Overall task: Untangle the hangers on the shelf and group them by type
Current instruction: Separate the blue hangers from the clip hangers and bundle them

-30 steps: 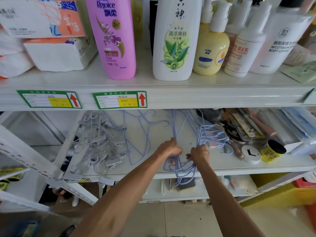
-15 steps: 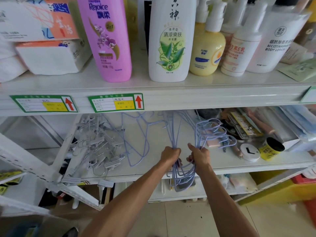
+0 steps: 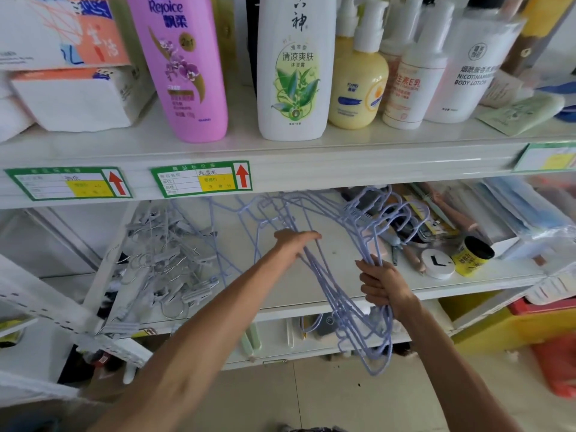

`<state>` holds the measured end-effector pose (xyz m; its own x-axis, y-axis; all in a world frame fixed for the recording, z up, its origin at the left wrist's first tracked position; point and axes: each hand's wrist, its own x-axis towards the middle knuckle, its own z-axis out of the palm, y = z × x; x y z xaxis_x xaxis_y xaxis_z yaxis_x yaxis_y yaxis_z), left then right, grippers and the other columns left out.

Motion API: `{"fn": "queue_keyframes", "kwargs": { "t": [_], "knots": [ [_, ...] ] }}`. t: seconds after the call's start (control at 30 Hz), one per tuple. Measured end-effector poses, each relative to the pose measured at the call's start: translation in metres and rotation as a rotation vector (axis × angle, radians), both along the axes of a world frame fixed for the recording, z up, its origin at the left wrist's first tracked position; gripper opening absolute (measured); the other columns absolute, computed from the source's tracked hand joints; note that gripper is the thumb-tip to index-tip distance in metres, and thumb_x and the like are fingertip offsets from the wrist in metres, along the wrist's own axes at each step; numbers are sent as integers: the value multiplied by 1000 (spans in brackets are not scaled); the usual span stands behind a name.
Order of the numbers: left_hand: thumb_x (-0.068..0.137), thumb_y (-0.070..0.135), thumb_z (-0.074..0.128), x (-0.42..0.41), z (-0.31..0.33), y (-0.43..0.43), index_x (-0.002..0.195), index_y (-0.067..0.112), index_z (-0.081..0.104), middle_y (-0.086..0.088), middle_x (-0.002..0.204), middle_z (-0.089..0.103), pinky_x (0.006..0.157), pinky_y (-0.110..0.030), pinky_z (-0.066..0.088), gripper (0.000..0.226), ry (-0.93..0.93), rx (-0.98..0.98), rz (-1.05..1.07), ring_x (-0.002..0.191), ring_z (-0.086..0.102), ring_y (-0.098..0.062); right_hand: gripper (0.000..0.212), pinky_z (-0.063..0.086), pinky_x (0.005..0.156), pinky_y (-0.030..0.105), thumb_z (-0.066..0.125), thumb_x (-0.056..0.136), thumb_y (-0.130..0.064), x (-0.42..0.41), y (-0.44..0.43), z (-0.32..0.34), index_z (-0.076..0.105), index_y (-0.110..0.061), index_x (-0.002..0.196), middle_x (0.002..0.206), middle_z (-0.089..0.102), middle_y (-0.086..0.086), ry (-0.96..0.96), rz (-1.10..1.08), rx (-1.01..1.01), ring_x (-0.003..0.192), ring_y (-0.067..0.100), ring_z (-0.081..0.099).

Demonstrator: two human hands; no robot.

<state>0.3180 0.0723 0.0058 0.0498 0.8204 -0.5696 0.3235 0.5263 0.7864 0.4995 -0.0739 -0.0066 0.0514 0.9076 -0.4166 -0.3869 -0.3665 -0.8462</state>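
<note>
Clip hangers (image 3: 165, 260) left of wire hangers (image 3: 335, 307), jar (image 3: 472, 257) right

The top edge cuts off the bottles (image 3: 293, 73). The upper shelf (image 3: 358, 163) hides the far ends of the purple hangers (image 3: 338, 302). The left hand (image 3: 291, 243) covers its own fingertips. Small print on the labels (image 3: 199, 179) is unreadable; the clip hangers (image 3: 168, 260) cannot be counted.

Shop: price labels (image 3: 201, 179) on shelf edge (image 3: 343, 169), toiletry bottles (image 3: 293, 67).

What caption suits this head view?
Left hand and right hand grip tangled lilac wire hangers over the shelf edge; grey clip hangers lie piled alongside.
</note>
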Motion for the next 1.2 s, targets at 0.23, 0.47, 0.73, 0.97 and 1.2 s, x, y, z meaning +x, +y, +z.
{"fn": "queue_keyframes", "kwargs": {
  "t": [0.23,0.47,0.73,0.97,1.2],
  "knots": [
    [56,84,69,-76,53,16,152,-2,13,-24,160,12,118,-53,16,140,834,720,-319,148,13,-39,36,8,39,19,63,97,-19,14,-5,25,37,-22,73,59,14,4,-233,276,-15,39,10,14],
    [67,65,78,-125,60,45,141,21,42,-5,143,51,105,-39,40,93,731,656,-610,128,51,-26,38,16,40,19,68,94,-22,1,33,53,36,-22,73,63,14,6,-440,585,81,46,13,11],
    [58,72,76,-131,62,36,130,21,52,-5,130,60,96,-41,49,92,923,1013,-645,118,57,-28,44,11,42,24,67,95,-18,19,49,83,29,-12,75,61,11,10,-487,648,178,44,13,9],
    [67,17,81,-106,74,24,115,5,67,-17,110,69,74,-39,57,51,1191,1153,-411,98,67,-39,41,11,42,27,67,93,-14,19,65,102,33,-15,70,54,18,4,-519,697,217,41,14,11],
    [85,8,58,-158,64,19,106,10,58,-13,93,71,76,-38,47,21,1123,885,-385,87,68,-33,28,28,56,29,71,90,-22,-2,105,89,50,-6,81,61,35,-2,-1382,569,332,53,12,34]
  ]
}}
